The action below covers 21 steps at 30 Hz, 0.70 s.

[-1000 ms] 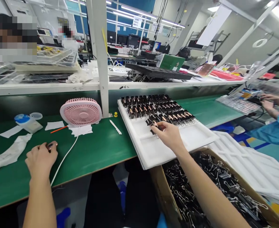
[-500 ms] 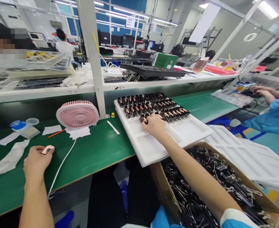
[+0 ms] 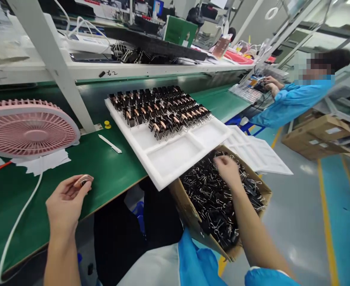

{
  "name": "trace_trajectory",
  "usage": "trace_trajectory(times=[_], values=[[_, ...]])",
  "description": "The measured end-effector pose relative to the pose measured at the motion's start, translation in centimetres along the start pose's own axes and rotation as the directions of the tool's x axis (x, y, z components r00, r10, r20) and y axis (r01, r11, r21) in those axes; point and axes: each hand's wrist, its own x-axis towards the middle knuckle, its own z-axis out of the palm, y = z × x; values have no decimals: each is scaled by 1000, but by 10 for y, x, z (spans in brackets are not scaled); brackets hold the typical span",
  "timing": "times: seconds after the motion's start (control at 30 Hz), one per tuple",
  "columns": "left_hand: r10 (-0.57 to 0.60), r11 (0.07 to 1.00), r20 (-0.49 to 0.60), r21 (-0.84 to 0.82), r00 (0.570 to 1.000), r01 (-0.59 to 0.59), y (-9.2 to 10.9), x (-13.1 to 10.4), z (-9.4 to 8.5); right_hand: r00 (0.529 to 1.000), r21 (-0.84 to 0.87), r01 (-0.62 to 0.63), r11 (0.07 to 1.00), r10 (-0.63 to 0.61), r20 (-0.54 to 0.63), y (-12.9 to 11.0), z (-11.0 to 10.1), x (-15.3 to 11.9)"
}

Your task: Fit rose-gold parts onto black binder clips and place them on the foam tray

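Observation:
My left hand (image 3: 66, 202) is above the green bench near its front edge, closed on a small rose-gold piece with a dark round face (image 3: 84, 180). Over an open cardboard box (image 3: 192, 206) full of black binder clips (image 3: 210, 190) is my right hand (image 3: 228, 171). Its fingers are bent and blurred, so whether they grip anything does not show. A white foam tray (image 3: 153, 172) juts over the bench edge, left of that box. In the tray's far part stand several rows of black binder clips with rose-gold pieces (image 3: 163, 113) in them. Its near compartments show bare white foam.
A pink fan (image 3: 31, 129) stands at left, with its white cable (image 3: 22, 214) crossing the bench. A white pen (image 3: 109, 143) and yellow knob (image 3: 107, 124) lie nearby. More foam trays (image 3: 261, 153) sit beyond the box. A co-worker in blue (image 3: 294, 103) works at right.
My right hand has left the clips on the foam tray and moved down and right over the box. The left hand still holds the rose-gold piece. The view has turned right and down.

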Motion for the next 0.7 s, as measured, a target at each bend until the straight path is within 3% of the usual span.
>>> trace_trajectory(times=[0.07, 0.13, 0.3, 0.4, 0.53, 0.7], values=[[-20, 998, -32, 59, 999, 21, -9, 1, 1, 942, -262, 15, 965, 74, 329, 22, 21, -4], [-13, 996, -55, 82, 998, 18, -14, 3, -2, 891, -362, 71, 930, 104, 443, 29, 46, -7], [-13, 997, -27, 77, 1000, 15, -12, 2, -5, 838, -492, 189, 850, 122, 532, 24, 106, -7], [-13, 996, 7, 90, 1000, 12, -13, 1, -5, 820, -552, 216, 805, 158, 551, 23, 131, -11], [-20, 991, 34, 132, 999, 16, -16, 1, -8, 821, -573, 224, 789, 164, 547, 26, 144, -23], [-47, 989, 74, 141, 996, 37, -16, 1, -12, 831, -496, 160, 854, 154, 534, 26, 147, -32]])
